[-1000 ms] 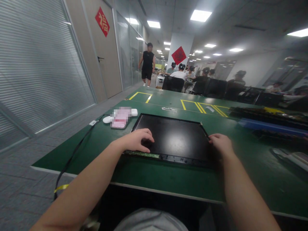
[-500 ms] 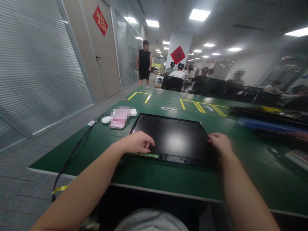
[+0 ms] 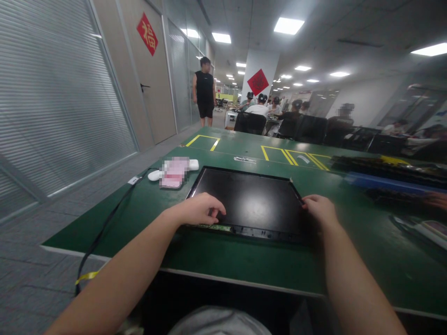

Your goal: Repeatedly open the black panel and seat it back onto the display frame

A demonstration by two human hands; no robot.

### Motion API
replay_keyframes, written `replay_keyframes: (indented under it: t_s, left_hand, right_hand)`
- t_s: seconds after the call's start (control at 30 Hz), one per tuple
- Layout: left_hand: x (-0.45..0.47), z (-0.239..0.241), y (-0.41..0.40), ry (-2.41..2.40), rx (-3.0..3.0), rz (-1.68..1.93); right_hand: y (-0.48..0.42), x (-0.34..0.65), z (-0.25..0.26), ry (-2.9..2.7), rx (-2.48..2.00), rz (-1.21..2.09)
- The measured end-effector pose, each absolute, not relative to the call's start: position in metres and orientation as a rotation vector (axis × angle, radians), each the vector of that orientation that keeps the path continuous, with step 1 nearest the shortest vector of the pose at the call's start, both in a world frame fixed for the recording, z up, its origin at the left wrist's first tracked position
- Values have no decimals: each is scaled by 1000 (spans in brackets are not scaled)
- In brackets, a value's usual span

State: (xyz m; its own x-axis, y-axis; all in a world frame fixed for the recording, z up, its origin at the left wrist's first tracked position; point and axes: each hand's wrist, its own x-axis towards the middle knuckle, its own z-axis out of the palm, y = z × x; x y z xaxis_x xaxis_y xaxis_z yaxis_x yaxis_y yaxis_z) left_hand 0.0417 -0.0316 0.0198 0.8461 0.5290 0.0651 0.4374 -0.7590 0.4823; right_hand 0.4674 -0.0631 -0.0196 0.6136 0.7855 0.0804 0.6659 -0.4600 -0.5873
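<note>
A black display panel (image 3: 251, 200) lies flat on the green table, its glossy face up. A narrow green circuit board (image 3: 220, 228) runs along the left part of its near edge. My left hand (image 3: 200, 210) is over the panel's near left corner. Its fingers are loosely bent, with a gap between thumb and forefinger and nothing visible in them. At the right side, my right hand (image 3: 319, 209) pinches the panel's edge between thumb and fingers. The far side of that grip is partly hidden.
A phone (image 3: 173, 173) and a white object (image 3: 153, 175) lie left of the panel. A black cable (image 3: 104, 223) hangs over the table's left edge. Dark strips (image 3: 391, 170) and a blue tray (image 3: 384, 181) are at right, near another person's hand (image 3: 436, 199). A person (image 3: 205, 90) stands beyond.
My hands and the panel have hardly moved. The standing person in the background has shifted slightly left.
</note>
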Motion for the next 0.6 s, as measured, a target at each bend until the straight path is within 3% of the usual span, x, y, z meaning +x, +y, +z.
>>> replay_keyframes:
  t_s: [0.2, 0.4, 0.6]
  left_hand:
    - [41, 15, -26, 849, 2555, 317]
    - [28, 9, -6, 1444, 2532, 669]
    - [10, -3, 12, 1914, 2351, 472]
  right_hand:
    - [-63, 468, -20, -1140, -2257, 270]
    - [-63, 467, -20, -1132, -2259, 308]
    - [-62, 469, -22, -1163, -2247, 304]
